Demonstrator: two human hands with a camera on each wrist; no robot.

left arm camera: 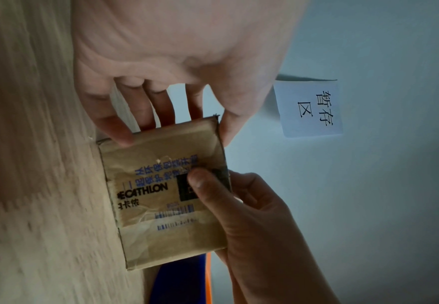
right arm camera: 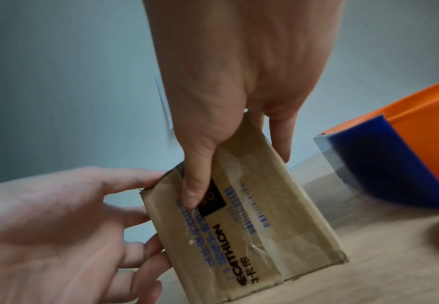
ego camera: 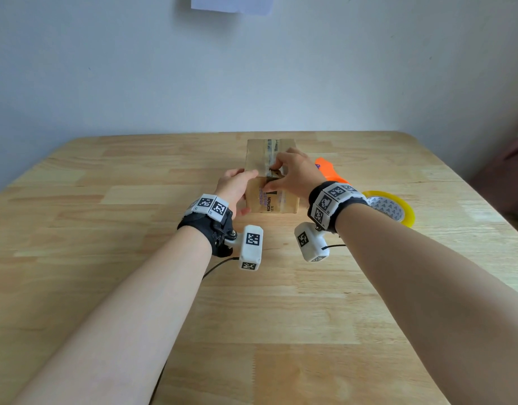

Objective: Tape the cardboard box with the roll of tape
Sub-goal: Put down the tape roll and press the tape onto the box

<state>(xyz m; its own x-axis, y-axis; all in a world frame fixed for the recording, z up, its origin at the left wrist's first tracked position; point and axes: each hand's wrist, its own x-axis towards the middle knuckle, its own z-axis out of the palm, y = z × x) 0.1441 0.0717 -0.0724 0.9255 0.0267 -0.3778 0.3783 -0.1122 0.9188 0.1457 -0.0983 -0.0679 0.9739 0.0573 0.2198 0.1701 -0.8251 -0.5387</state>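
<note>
A small brown cardboard box (ego camera: 270, 200) with printed labels stands mid-table. Clear tape (ego camera: 271, 147) runs down the middle of its top. My left hand (ego camera: 237, 185) lies against the box's left side, fingers fairly straight (left arm camera: 161, 107) and thumb on the top edge. My right hand (ego camera: 285, 175) straddles the near top edge: its thumb (right arm camera: 191, 193) presses on the front face by a black label, its bent fingers sit on top. The yellowish roll of tape (ego camera: 393, 209) lies on the table to the right, partly behind my right wrist.
An orange and blue tape dispenser (ego camera: 329, 171) lies just right of the box, close to my right hand. The wooden table (ego camera: 135, 176) ends at the wall behind the box. A paper note (left arm camera: 309, 109) hangs on that wall.
</note>
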